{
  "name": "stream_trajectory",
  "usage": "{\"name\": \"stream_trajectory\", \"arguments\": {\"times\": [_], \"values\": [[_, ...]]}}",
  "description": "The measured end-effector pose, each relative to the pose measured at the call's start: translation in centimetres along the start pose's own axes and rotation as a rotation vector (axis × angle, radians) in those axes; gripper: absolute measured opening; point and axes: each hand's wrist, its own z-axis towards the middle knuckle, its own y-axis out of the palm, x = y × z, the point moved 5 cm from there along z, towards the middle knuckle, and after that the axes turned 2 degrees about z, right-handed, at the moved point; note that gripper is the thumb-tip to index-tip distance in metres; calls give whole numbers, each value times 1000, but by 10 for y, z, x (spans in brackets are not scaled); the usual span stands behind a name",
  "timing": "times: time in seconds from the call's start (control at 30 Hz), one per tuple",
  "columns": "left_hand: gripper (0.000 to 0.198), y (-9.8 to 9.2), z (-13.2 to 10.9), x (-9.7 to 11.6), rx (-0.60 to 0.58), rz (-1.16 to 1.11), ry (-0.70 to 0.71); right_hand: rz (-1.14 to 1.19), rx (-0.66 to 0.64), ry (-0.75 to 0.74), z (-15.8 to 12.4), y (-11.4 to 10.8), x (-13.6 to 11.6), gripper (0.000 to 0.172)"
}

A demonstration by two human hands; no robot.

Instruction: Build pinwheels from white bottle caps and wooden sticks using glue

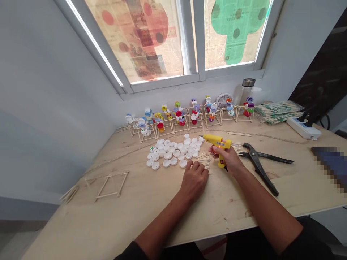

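My right hand [227,156] is wrapped round the handle of a yellow hot glue gun [218,141], whose nozzle points left over the white bottle caps. A small orange light glows on the gun's body. My left hand [195,177] rests low on the table with its fingers curled down, and whatever is under the fingertips is hidden. Just beyond it lies a pile of short wooden sticks [204,159]. The white bottle caps [176,153] are spread loosely to the left of the sticks, some touching one another.
Several stick frames with colourful caps [194,119] line the wall. A flat stick frame [111,186] lies left. Black pliers [256,159] rest right of the gun, near a power strip [303,128], bagged sticks [279,111] and a pixelated dark object [330,164]. A bottle [247,92] and fan [224,101] stand behind.
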Motion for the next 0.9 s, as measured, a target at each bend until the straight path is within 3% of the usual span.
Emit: {"name": "stream_trajectory", "arguments": {"times": [0.27,0.43,0.53,0.67,0.77,0.9], "values": [[24,5,-6,3,24,-25,-6,4,18,-17,-3,4,-6,25],[23,-7,-5,-2,117,-122,-90,-2,-14,-35,-5,1,-7,28],[19,-19,-9,-20,243,-247,-216,6,-37,-36,-5,1,-7,29],[12,-26,-20,-56,361,-474,-511,-17,-69,-41,-6,5,-5,28],[13,-17,-28,-74,371,-739,-709,-48,-86,-40,-6,9,-1,25],[23,0,-30,-81,411,-1120,-864,-95,-67,-15,-9,14,6,22]]}}
